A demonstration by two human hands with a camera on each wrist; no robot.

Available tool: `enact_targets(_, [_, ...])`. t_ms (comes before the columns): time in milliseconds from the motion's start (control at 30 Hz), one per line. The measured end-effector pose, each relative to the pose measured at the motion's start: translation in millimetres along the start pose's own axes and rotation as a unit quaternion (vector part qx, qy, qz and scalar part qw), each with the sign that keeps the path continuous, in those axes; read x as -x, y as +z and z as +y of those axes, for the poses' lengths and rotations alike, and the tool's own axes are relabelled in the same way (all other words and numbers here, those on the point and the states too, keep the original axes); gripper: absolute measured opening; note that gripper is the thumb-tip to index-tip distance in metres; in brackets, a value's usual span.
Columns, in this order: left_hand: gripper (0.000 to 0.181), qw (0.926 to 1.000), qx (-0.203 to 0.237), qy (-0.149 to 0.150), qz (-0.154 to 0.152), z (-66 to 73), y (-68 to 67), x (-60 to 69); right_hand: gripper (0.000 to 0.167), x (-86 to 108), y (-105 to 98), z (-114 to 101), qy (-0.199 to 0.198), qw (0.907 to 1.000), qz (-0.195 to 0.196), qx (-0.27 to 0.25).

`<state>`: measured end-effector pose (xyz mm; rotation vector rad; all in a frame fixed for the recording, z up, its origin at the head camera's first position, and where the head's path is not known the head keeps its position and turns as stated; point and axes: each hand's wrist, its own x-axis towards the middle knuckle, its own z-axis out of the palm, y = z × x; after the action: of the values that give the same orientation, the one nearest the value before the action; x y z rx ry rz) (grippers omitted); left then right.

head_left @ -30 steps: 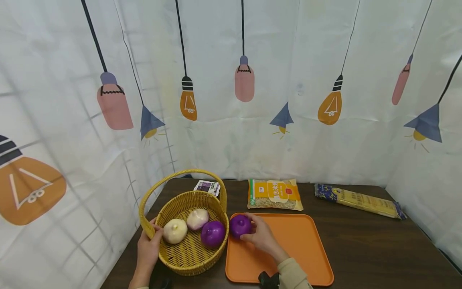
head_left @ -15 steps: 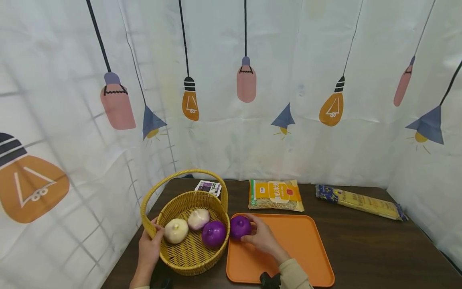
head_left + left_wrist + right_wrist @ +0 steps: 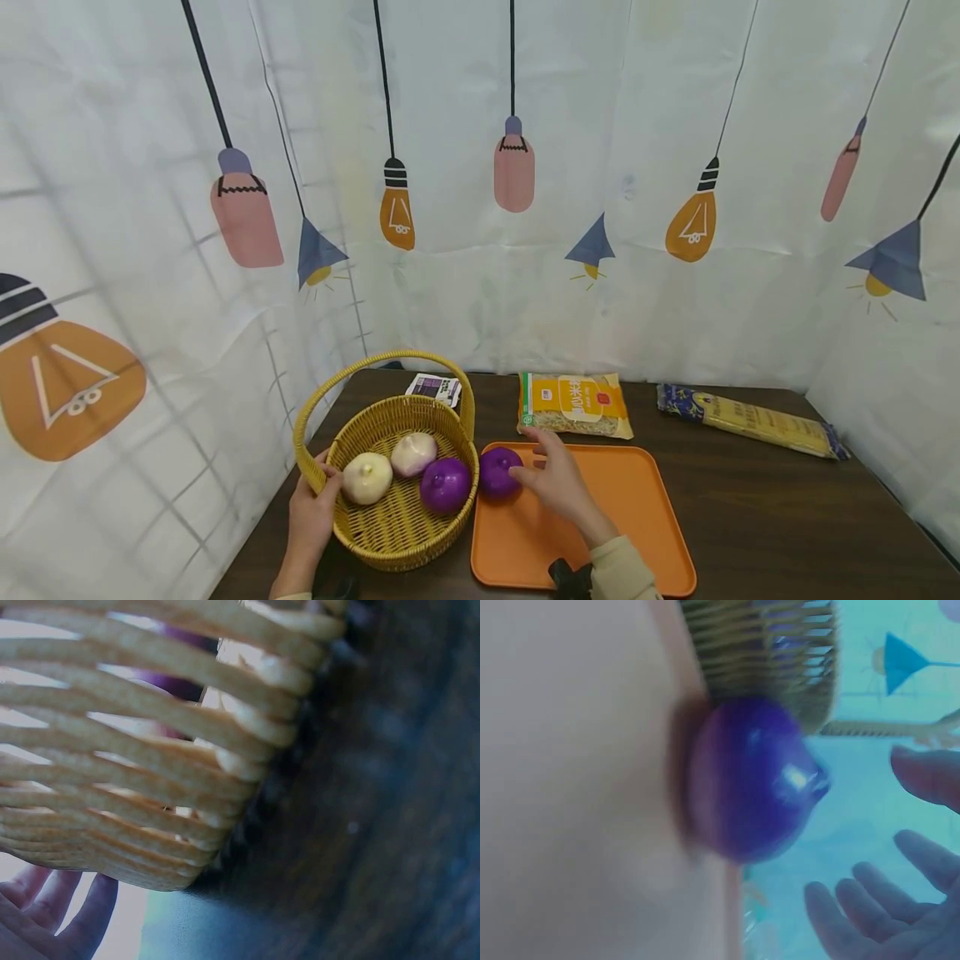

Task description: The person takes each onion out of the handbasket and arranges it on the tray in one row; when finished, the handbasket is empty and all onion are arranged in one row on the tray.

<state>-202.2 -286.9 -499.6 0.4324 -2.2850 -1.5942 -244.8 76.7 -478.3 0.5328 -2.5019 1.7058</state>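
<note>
A yellow wicker basket (image 3: 397, 550) with a tall handle holds two pale onions (image 3: 367, 478) and a purple onion (image 3: 446, 486). My left hand (image 3: 309, 517) grips the basket's left side by the handle's base; its fingers (image 3: 90, 915) show below the weave in the left wrist view. Another purple onion (image 3: 499, 472) rests at the upper left corner of the orange tray (image 3: 585, 533), beside the basket. My right hand (image 3: 561, 486) is just right of that onion, fingers spread and holding nothing; the right wrist view shows a gap between the hand (image 3: 900, 915) and the onion (image 3: 750, 780).
Behind the tray lies an orange and clear food packet (image 3: 575, 405). A long yellow and blue packet (image 3: 750, 422) lies at the back right, and a purple and white packet (image 3: 433, 388) behind the basket. A printed curtain (image 3: 465, 308) stands around the dark table (image 3: 780, 508).
My right hand has let go of the purple onion at the tray's corner, spread its fingers and drawn back to the right. My left hand and the basket have stayed in place.
</note>
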Motion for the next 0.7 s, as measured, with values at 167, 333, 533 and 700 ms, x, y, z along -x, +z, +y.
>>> enact_targets(167, [0.035,1.0000,0.000,0.001,-0.002,1.3,-0.1,0.3,0.047,2.7,4,-24,-0.023,0.9987,0.016,-0.042])
enact_targets(333, [0.040,1.0000,-0.005,-0.001,-0.001,1.4,-0.5,1.4,0.041,5.9,19,-37,-0.060,0.9960,0.004,-0.065])
enact_targets(533, [0.041,1.0000,-0.004,0.003,0.001,1.1,-0.7,1.8,0.040,2.8,44,-46,-0.081,0.9944,-0.033,-0.060])
enact_targets(700, [0.037,1.0000,-0.002,0.000,-0.001,1.7,-0.3,1.9,0.043,-3.9,61,-55,-0.075,0.9945,-0.068,-0.027])
